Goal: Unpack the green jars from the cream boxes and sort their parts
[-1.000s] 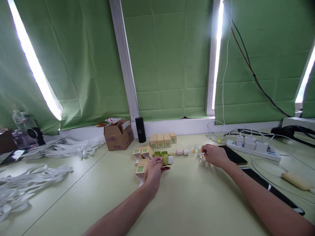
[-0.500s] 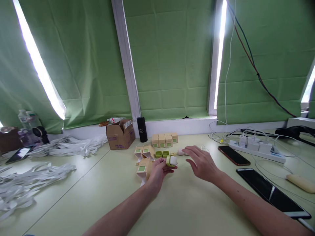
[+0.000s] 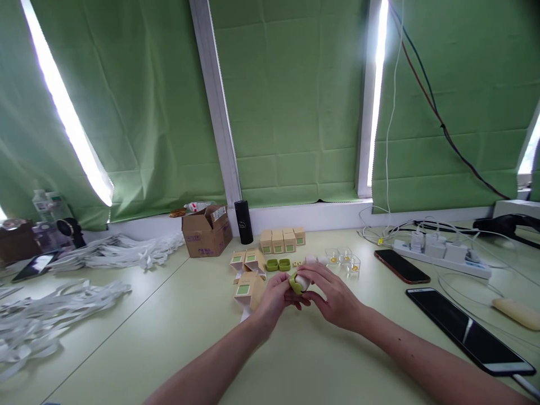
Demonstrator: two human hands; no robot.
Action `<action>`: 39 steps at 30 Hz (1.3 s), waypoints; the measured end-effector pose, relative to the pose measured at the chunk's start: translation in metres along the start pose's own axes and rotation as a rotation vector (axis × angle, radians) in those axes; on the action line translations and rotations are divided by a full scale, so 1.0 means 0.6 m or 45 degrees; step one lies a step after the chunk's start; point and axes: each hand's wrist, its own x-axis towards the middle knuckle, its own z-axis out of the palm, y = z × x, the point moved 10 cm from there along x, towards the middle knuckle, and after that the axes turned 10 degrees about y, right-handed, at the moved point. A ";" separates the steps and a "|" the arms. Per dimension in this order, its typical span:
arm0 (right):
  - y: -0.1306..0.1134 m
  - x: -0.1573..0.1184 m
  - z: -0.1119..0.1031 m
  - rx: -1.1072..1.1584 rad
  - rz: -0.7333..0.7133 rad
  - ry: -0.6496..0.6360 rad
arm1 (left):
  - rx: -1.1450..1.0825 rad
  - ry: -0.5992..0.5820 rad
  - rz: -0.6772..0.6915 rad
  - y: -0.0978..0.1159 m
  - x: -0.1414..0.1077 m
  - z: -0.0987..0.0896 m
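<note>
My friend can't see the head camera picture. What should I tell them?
The left hand and right hand hold a small green and white item above a table. Little boxes and clear containers stand nearby, with green blinds behind.

Bare hands (image 3: 337,302) and forearms (image 3: 215,358), the right seemingly mole-flecked (image 3: 399,339).

White glare fills the curtain gaps (image 3: 70,112); the table (image 3: 169,315) shows soft shadows.
</note>
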 end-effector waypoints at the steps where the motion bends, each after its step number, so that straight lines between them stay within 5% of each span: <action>1: 0.009 0.000 -0.001 0.052 0.080 0.016 | 0.020 -0.032 -0.014 -0.003 0.000 0.003; 4: 0.048 -0.003 0.002 0.287 0.411 0.061 | 0.092 -0.087 -0.027 -0.010 -0.001 0.008; 9: 0.112 -0.025 0.029 0.878 0.959 0.153 | 0.166 0.024 0.048 0.000 0.001 -0.005; 14: 0.143 -0.055 0.061 1.304 1.286 0.160 | 0.188 0.136 0.151 0.019 0.002 -0.016; 19: 0.156 -0.074 0.071 1.377 1.434 0.171 | 0.204 0.232 0.260 0.029 0.010 -0.029; 27: 0.138 -0.047 0.043 0.916 1.155 0.154 | 0.273 0.365 0.438 0.051 0.009 -0.047; 31: 0.099 -0.022 0.007 0.420 0.797 0.172 | 0.393 0.356 0.609 0.075 -0.015 -0.032; 39: 0.029 -0.008 -0.004 -0.264 0.129 0.054 | 0.405 0.216 0.586 0.055 -0.024 -0.007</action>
